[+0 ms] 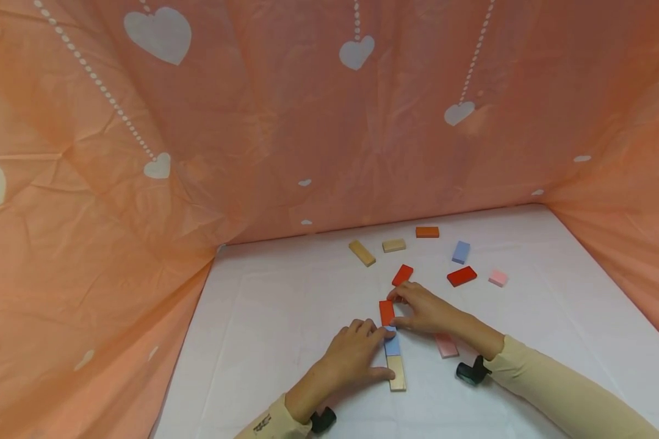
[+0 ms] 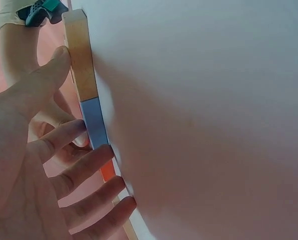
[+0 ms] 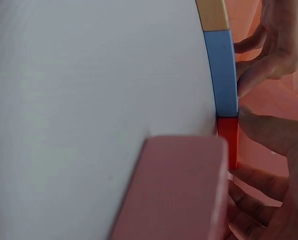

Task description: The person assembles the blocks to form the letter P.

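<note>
Three flat blocks lie end to end in a row on the white tabletop: a plain wooden block (image 1: 397, 375) nearest me, a blue block (image 1: 392, 347) in the middle and a red block (image 1: 386, 313) at the far end. My right hand (image 1: 425, 310) pinches the red block lengthwise, thumb near its joint with the blue block and fingertips at its far end. From the left side, my left hand (image 1: 348, 356) rests against the row with fingers spread. Its thumb touches the wooden block (image 2: 80, 62) and its index finger reaches the blue block (image 2: 94, 117).
A pink block (image 1: 446, 347) lies under my right forearm. Beyond the hands are a second red block (image 1: 403, 274), two wooden blocks (image 1: 362, 253), an orange block (image 1: 427, 232), another blue block (image 1: 461, 252), a dark red block (image 1: 462, 276) and a small pink block (image 1: 498, 278). Orange cloth (image 1: 307, 140) hangs behind.
</note>
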`<state>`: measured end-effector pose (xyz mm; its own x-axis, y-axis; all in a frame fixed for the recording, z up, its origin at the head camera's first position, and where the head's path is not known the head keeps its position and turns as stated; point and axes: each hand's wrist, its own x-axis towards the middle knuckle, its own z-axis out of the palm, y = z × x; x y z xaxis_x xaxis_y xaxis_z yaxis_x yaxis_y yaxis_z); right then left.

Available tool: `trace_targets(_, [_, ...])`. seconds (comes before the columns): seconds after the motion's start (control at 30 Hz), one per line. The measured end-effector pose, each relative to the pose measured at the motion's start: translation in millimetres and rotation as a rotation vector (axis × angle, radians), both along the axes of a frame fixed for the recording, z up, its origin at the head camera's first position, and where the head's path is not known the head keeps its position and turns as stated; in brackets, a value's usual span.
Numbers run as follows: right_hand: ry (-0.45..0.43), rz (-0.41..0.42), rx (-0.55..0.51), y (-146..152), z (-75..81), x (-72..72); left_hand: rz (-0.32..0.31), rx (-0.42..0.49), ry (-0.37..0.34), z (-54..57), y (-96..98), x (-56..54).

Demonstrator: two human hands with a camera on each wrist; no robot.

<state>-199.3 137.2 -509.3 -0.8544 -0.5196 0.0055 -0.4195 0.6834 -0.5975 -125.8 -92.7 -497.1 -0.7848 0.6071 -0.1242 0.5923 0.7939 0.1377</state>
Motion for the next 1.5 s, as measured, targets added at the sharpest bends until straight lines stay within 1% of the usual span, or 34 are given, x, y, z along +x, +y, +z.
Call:
trace_targets(0.13, [-0.010, -0.008, -0.004, 0, 0.5, -0.1, -0.008, -0.006, 0.013, -0.8, -0.6, -1.3])
trace_targets(0.23, [-0.024, -0.040, -0.029, 0, 1.2, -0.8, -0.010, -0.008, 0.021, -0.9, -0.8, -1.8])
trace_targets(0.4, [0.001, -0.130, -0.096, 5, 6.4, -4.0, -0.003, -0.001, 0.013, -0.8, -0.1, -1.6])
trace_targets(0.57, [0.066, -0.226, -0.143, 11, 11.1, -9.0, 0.005, 0.002, -0.004, -0.8, 1.0, -1.1])
trace_targets(0.63, [0.091, -0.260, -0.138, 13, 11.9, -11.0, 0.006, -0.005, -0.007, -0.8, 1.1, -0.8])
trace_targets(0.7, [0.095, -0.291, -0.116, 14, 11.4, -14.1, 0.006, -0.009, -0.009, 0.2, 1.1, -0.4])
trace_targets(0.93, [0.004, -0.322, -0.067, 18, 9.0, -25.0, -0.010, -0.010, 0.011, 1.6, 0.5, 0.5])
trace_targets(1.03, [-0.021, -0.331, -0.055, 19, 6.8, -29.4, -0.014, -0.006, 0.019, 2.3, 0.3, 0.6])
trace_targets(1.23, [-0.029, -0.319, -0.047, 17, 4.6, -35.9, -0.008, 0.000, 0.015, 5.1, -0.4, 1.6])
trace_targets(1.37, [-0.043, -0.320, -0.026, 15, 5.5, -37.5, -0.006, -0.003, 0.011, 4.5, -1.1, 2.0])
trace_targets(1.5, [-0.051, -0.325, -0.020, 14, 7.5, -38.2, -0.011, -0.006, 0.024, 2.9, -1.6, 1.4])
